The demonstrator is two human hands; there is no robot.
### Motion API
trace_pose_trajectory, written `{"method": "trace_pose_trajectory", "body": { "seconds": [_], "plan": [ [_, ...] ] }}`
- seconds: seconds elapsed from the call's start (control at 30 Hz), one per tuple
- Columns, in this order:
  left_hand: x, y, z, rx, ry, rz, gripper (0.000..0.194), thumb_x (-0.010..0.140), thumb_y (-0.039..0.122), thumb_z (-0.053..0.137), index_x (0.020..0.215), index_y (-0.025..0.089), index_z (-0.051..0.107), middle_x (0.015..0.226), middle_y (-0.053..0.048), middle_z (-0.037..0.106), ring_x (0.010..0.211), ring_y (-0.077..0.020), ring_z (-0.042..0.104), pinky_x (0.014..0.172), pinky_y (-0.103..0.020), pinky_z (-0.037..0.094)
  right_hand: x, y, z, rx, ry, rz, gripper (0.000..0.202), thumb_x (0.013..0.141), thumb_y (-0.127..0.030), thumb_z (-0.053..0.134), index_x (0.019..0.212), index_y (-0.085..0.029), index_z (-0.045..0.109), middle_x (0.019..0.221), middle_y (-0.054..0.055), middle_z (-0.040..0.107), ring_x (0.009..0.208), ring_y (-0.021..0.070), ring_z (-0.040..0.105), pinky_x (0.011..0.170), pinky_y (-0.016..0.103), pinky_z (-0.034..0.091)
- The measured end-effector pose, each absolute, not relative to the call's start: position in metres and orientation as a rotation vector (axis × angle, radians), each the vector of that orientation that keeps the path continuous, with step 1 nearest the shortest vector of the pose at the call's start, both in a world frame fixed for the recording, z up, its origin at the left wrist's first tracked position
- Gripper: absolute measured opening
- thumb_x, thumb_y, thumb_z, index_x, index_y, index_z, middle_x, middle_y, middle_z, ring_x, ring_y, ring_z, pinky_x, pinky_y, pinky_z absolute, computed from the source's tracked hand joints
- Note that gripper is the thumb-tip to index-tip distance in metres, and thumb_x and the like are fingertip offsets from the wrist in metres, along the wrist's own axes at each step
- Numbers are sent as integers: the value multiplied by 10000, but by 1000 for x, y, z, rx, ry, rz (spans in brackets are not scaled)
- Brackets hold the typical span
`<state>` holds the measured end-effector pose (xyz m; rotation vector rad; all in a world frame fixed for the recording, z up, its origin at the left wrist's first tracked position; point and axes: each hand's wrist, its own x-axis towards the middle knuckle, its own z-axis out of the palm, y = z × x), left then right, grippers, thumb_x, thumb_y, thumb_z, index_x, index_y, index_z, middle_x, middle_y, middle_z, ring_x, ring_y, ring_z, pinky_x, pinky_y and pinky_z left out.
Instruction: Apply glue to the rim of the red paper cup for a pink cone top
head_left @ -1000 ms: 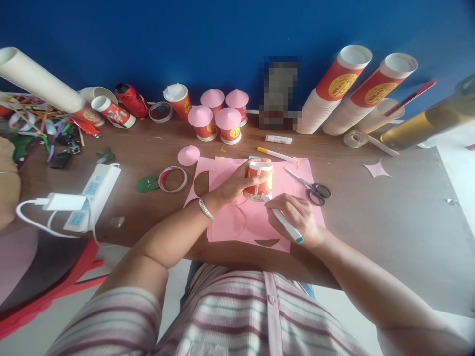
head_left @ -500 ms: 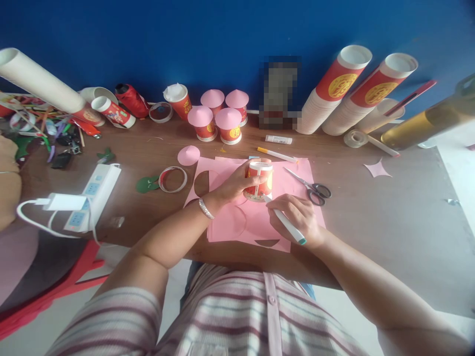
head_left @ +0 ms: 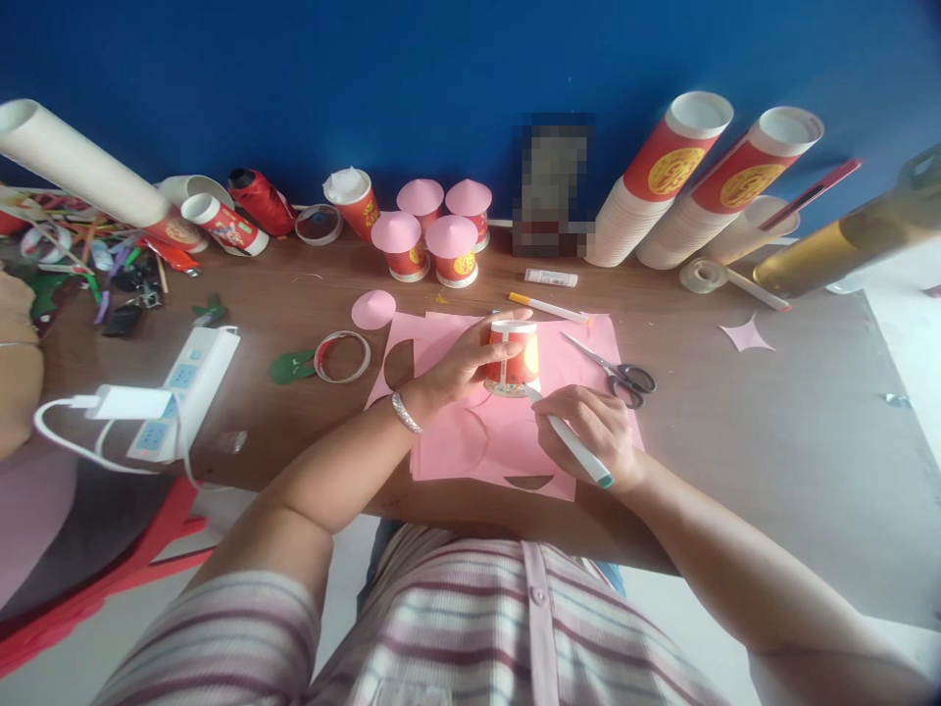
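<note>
My left hand (head_left: 477, 355) is wrapped round a red and white paper cup (head_left: 521, 365), its thumb across the front. The cup has a gold print and a patterned band along its lower edge. In my right hand (head_left: 594, 431) is a white marker pen (head_left: 580, 453) with a green end, its tip against or very close to the band. Beneath both hands lie pink paper sheets (head_left: 456, 446) with circles marked or cut in them. Scissors (head_left: 624, 380) rest on the right part of the sheets, and a yellow-capped marker (head_left: 548, 307) lies behind the cup.
Several cups with pink cone tops (head_left: 451, 238) stand at the back. Tall stacks of paper cups (head_left: 676, 167) lean at the back right, near a tape roll (head_left: 702, 276). A power strip (head_left: 180, 387) with a cable lies left. Another person's arm (head_left: 19, 363) shows at the far left.
The cup has turned slightly in my left hand, bringing more of its gold print and band to the front. My right hand with the marker has shifted a little to the right.
</note>
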<state>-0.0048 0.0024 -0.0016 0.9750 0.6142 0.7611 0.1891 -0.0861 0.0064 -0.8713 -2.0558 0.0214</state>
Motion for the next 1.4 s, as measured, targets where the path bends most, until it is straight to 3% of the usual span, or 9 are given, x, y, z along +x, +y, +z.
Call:
{"method": "trace_pose_trajectory", "body": {
  "seconds": [0.37, 0.8, 1.4],
  "plan": [
    [-1, 1, 1, 1056, 586, 756, 482, 803, 377, 748, 1229, 177, 647, 879, -31, 634, 812, -167, 584, 764, -308, 451, 187, -87, 2, -893, -2062, 22, 239, 867, -41, 593, 1026, -218, 572, 763, -7, 662, 619, 117, 629, 570, 240, 511],
    [-1, -1, 2, 999, 615, 752, 547, 782, 383, 751, 1271, 177, 619, 990, -59, 667, 868, -183, 604, 784, -315, 461, 186, -87, 4, -911, -2111, 27, 221, 879, -39, 588, 1021, -207, 577, 760, -3, 654, 608, 120, 610, 565, 243, 487],
    [1, -1, 5, 1043, 612, 749, 479, 768, 423, 775, 1167, 188, 649, 925, -45, 619, 833, -166, 567, 727, -288, 463, 186, -87, 4, -906, -2106, 28, 261, 865, -20, 575, 1042, -211, 563, 752, -12, 636, 603, 113, 585, 558, 233, 462]
  ]
}}
